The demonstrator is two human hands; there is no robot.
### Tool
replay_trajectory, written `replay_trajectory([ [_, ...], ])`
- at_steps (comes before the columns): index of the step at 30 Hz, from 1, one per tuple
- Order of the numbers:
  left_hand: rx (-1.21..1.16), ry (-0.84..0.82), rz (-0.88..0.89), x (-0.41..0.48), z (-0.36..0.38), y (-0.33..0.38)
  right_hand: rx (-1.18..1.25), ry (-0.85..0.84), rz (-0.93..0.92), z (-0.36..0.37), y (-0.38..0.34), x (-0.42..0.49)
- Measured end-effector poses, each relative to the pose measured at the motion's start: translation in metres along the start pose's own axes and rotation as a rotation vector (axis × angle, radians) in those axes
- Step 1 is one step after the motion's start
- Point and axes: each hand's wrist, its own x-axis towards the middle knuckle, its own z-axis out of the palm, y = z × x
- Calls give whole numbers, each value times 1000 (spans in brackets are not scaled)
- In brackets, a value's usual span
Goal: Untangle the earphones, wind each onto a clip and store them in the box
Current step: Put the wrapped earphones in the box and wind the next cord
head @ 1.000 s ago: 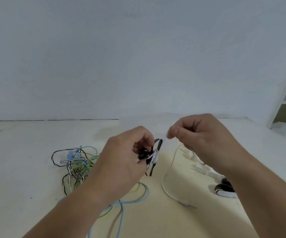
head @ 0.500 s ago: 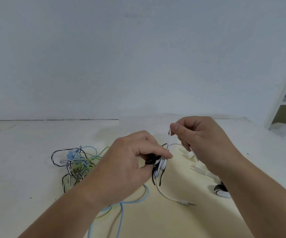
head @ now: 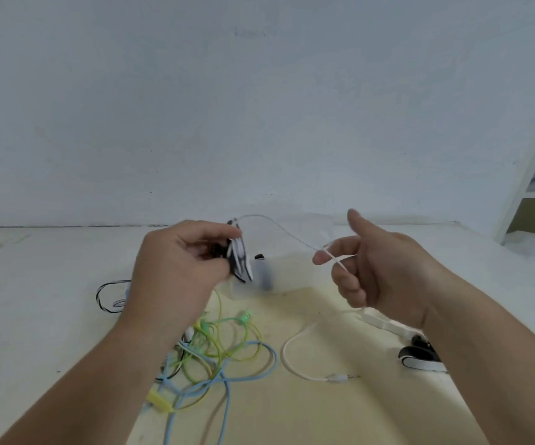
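Note:
My left hand (head: 179, 268) grips a black clip (head: 239, 260) with white earphone cable wound round it, held above the table. The white cable (head: 279, 228) arcs from the clip to my right hand (head: 378, 271), whose fingers curl round it. The cable's loose end loops over the table to its jack plug (head: 340, 378). A translucent box (head: 285, 274) stands behind the clip. A tangle of green, blue and black-and-white earphones (head: 221, 348) lies below my left hand.
Black-and-white clips (head: 420, 359) lie at the right, partly under my right forearm. A white piece (head: 385, 322) lies beside them. A pale wall rises behind the table, and a white shelf post (head: 529, 162) stands at the far right.
Both hands have risen and moved apart. My right hand has drawn the white cable out to the right, and the clip is turned upright. The box and green earphones have come into sight.

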Motion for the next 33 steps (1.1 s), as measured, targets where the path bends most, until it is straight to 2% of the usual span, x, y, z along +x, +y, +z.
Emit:
replay_trajectory([
  [2, 35, 62, -58, 3, -6, -3, 16, -32, -11, -6, -6, -1],
  [4, 66, 87, -79, 5, -9, -6, -68, -9, -94, -14, -5, -1],
  [7, 111, 106, -60, 5, -10, -5, -260, 219, -256, -23, -3, -3],
  [11, 141, 98, -53, 4, -9, -4, -114, 446, -326, -35, -6, 2],
  [13, 146, 95, -46, 3, -9, -4, -191, 553, -332, -38, -7, 2],
  [16, 109, 30, -33, 3, -9, -2, -384, 703, -347, -36, -7, 0],
  [21, -10, -212, -1, -2, -4, 2, -777, 794, -353, -34, -6, 1],
  [23, -25, -274, 26, -3, -1, 1, -761, 752, -525, -23, -8, -5],
  [25, -22, -314, 40, -4, 2, 1, -683, 559, -669, -5, -9, -14],
  [27, -31, -339, 50, -5, 3, 0, -557, 245, -642, 11, -5, -19],
  [29, -70, -376, 53, -6, 4, 0, -503, -13, -505, 19, 3, -16],
  [31, -85, -410, 61, -7, 5, 1, -559, -77, -444, 22, 11, -10],
  [33, -73, -434, 67, -7, 5, 1, -549, 0, -457, 23, 12, -7],
])
